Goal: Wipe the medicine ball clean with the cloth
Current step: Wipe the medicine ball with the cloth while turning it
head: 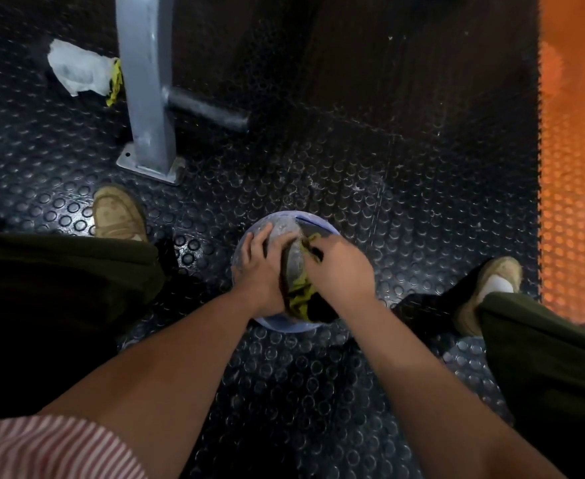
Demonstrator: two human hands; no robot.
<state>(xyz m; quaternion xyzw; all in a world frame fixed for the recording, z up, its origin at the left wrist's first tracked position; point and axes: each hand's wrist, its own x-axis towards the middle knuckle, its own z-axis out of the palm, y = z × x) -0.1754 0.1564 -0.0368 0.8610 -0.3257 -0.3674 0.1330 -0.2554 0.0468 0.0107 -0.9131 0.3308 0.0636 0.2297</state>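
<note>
Obs: medicine ball (286,225) on floor between the feet. Left hand (259,268) spread flat on it, steadying; right hand (340,269) grasps bunched cloth (299,292) against the top. Judgement: pin ball firmly, overlap strokes, turn it to reach the underside

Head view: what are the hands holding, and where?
The right hand grips the cloth by its bunched middle; left hand steadies the medicine ball, palm on its left.
</note>
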